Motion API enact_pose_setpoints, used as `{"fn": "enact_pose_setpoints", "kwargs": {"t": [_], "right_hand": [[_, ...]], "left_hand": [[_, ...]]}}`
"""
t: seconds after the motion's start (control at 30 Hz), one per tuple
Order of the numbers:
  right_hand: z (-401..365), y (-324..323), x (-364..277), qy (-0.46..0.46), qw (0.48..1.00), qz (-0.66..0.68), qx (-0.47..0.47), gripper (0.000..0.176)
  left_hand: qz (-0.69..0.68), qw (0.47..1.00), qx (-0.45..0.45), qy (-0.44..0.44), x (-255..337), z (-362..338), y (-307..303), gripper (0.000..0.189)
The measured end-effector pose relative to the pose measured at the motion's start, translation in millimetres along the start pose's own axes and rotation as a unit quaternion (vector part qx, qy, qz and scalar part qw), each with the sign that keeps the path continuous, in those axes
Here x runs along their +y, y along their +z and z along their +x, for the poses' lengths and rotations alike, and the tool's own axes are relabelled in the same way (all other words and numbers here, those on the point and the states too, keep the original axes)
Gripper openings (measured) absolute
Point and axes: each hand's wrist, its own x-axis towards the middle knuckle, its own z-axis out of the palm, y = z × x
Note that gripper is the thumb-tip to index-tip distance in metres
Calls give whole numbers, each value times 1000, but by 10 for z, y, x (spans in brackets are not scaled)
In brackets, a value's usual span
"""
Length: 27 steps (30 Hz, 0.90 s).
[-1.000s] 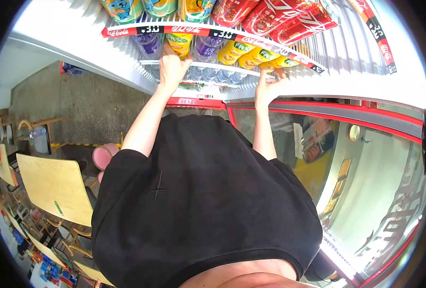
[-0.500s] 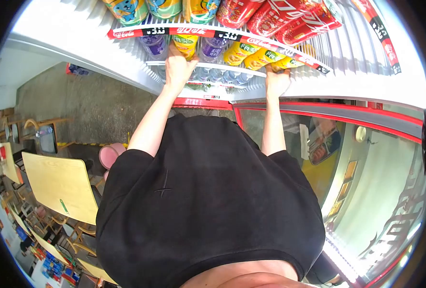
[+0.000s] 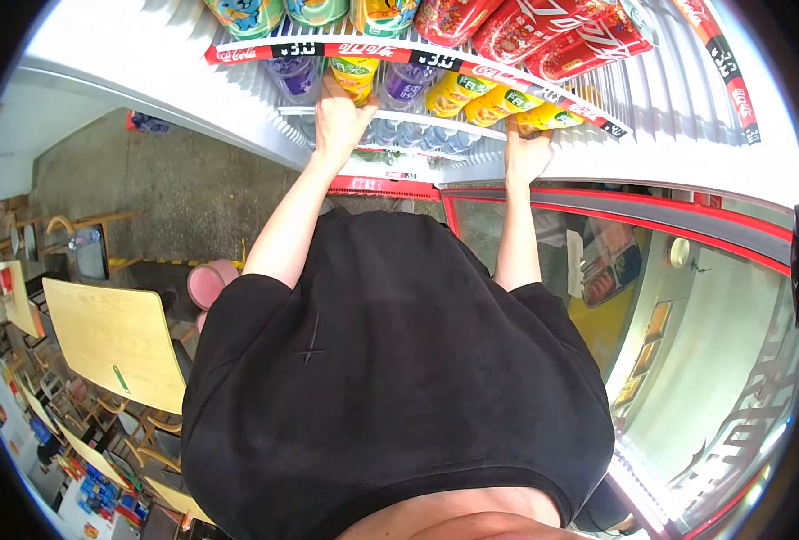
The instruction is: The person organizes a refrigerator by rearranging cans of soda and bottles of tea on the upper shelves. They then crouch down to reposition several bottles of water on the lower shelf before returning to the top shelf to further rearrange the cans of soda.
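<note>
Yellow bottle (image 3: 355,74) is recorded on the middle shelf (image 3: 435,124) of a fridge, between two purple bottles (image 3: 298,79), just below the red price strip (image 3: 372,52).

Head view (only view):
Left hand (image 3: 339,115) is raised to that shelf and is closed around the lower part of the yellow bottle. Right hand (image 3: 527,155) is held further right at the shelf front, with fingers curled up against the end bottle (image 3: 548,117) of a yellow row. Contact is seen there, but whether that bottle is gripped cannot be told.

Red bottles (image 3: 543,31) are seen on the shelf above. Water bottles (image 3: 408,137) are seen on the shelf below the hands. The lower frame is filled by a black shirt (image 3: 390,378). A red-framed glass door (image 3: 669,297) is seen open at right. A wooden table (image 3: 116,337) and a pink stool (image 3: 208,286) are noted at left, well apart from the fridge.
</note>
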Motion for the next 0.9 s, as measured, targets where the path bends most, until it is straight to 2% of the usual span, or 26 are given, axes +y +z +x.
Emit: {"fn": "enact_pose_setpoints", "kwargs": {"t": [0.2,0.4,0.5,0.7,0.9], "right_hand": [[-34,24,-43,-25,999,15,30,76],[-47,1,-70,-22,999,20,21,73],[-46,13,-57,-26,999,26,26,72],[-48,14,-78,-32,998,29,38,69],[-39,35,-34,-32,999,20,34,68]], "left_hand": [[10,1000,13,17,-23,5,16,83],[0,1000,13,11,32,12,-19,78],[6,1000,15,18,22,21,-25,68],[-14,1000,20,10,59,22,-36,68],[8,999,18,39,-7,10,-10,67]]}}
